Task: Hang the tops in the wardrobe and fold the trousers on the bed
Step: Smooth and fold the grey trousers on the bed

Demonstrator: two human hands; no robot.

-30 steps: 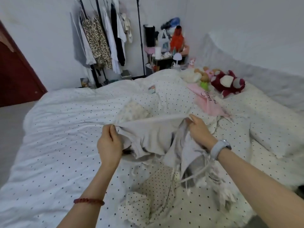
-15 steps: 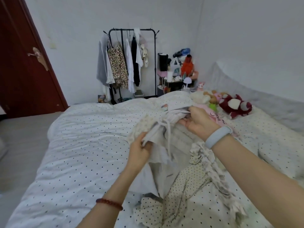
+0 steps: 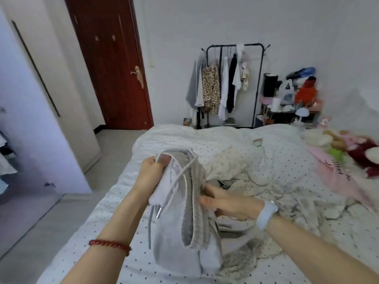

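Observation:
Light grey drawstring trousers (image 3: 174, 238) hang bunched above the bed (image 3: 127, 253), ribbed waistband up. My left hand (image 3: 152, 174) grips the top of the waistband and the drawstring. My right hand (image 3: 227, 203) holds the waistband's right side, thumb on the ribbing. A cream polka-dot garment (image 3: 223, 162) and a frilly pale one (image 3: 303, 203) lie heaped on the bed to the right, with a pink top (image 3: 336, 171) beyond. A black clothes rail (image 3: 259, 83) with hung tops stands at the far wall.
A red-brown door (image 3: 114, 64) is at back left and a white wardrobe panel (image 3: 37, 111) at the left. Soft toys (image 3: 361, 150) sit on the bed at far right. A cluttered side table (image 3: 291, 107) stands beside the rail. Grey floor runs along the bed's left side.
The view has swung left, bringing the door and wardrobe panel in. Both hands gathered the grey trousers by the waistband and lifted them off the pile toward the bed's left side.

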